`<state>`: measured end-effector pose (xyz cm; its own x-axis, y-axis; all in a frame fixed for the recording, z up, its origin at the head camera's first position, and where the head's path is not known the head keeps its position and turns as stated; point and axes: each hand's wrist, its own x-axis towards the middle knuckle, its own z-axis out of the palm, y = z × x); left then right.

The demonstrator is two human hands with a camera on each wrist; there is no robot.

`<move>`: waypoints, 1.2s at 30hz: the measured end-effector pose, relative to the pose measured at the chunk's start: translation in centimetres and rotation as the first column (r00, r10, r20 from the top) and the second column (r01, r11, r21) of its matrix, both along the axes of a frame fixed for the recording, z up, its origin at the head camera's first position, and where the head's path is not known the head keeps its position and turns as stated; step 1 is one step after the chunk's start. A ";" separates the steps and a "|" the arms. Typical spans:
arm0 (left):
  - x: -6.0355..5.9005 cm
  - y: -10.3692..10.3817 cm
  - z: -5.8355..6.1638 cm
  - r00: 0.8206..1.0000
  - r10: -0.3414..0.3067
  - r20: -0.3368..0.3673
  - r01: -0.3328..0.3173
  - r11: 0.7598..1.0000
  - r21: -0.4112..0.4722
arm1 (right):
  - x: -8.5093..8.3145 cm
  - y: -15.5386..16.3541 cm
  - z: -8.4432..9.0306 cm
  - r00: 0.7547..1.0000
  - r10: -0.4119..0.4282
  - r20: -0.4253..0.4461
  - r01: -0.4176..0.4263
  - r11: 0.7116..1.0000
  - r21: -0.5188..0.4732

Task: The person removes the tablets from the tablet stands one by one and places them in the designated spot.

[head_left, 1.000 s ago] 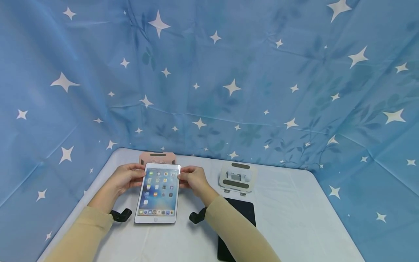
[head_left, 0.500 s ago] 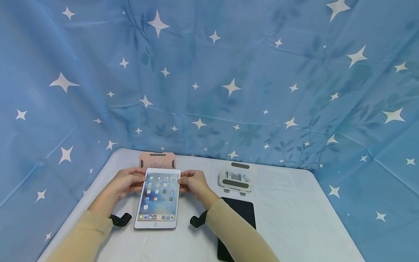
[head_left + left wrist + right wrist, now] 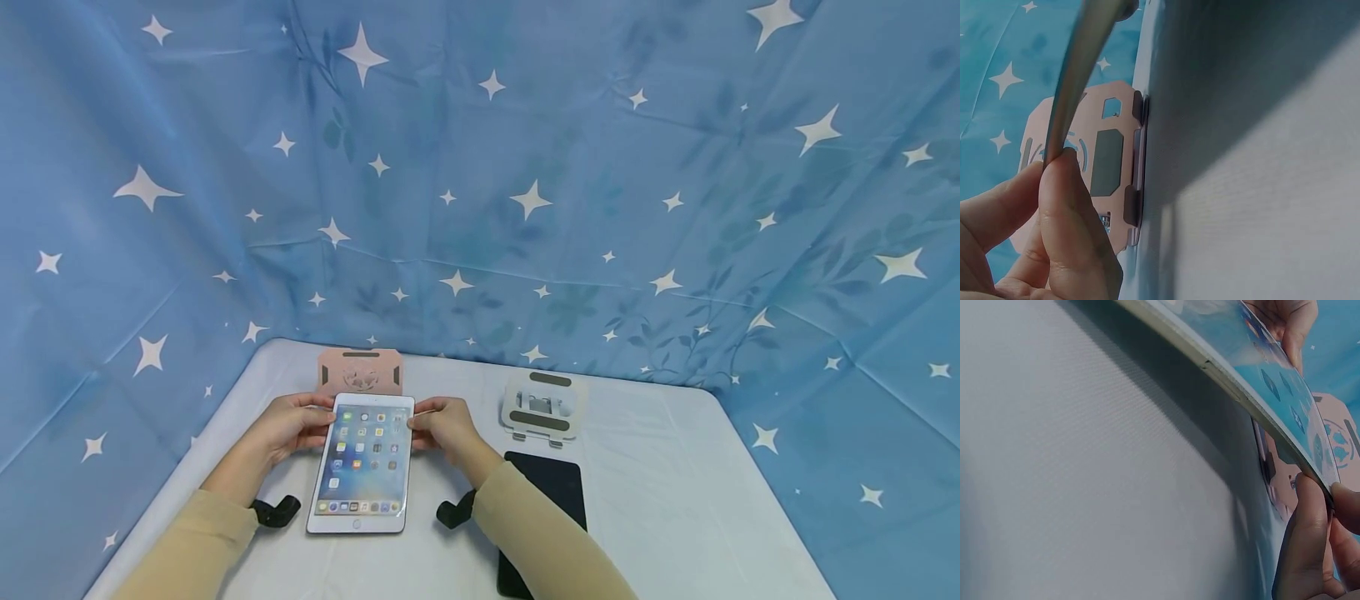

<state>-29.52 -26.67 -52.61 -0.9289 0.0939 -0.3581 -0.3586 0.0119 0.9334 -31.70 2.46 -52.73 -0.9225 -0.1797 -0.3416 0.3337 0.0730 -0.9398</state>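
Between my two hands is a white tablet (image 3: 363, 467) with its lit screen of app icons facing up. My left hand (image 3: 288, 429) pinches its upper left edge between thumb and fingers; the right hand (image 3: 446, 429) pinches the upper right edge the same way. In the right wrist view the tablet (image 3: 1260, 375) is tilted, its underside raised off the cloth over a shadow. Just behind its top edge stands a pink tablet stand (image 3: 360, 371), partly hidden by the tablet. The left wrist view shows this pink stand (image 3: 1107, 162) upright, with grey pads and cut-outs, beyond my fingertips.
A cream-coloured stand (image 3: 543, 408) with grey pads stands at the back, right of the tablet. Nearer, a black flat tablet-like slab (image 3: 551, 483) lies partly under my right forearm. White cloth covers the table (image 3: 675, 500); a blue starry curtain (image 3: 480, 167) hangs behind.
Both hands have brought the tablet down and nearer to me, their grips kept. More of the pink stand now shows above its top edge. The cream stand and black slab have stayed put.
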 end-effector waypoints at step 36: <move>1.3 0.4 -1.0 0.998 -0.023 0.065 0.025 0.999 -0.034 | 1.4 0.6 -1.0 0.999 0.038 0.034 -0.038 0.999 0.008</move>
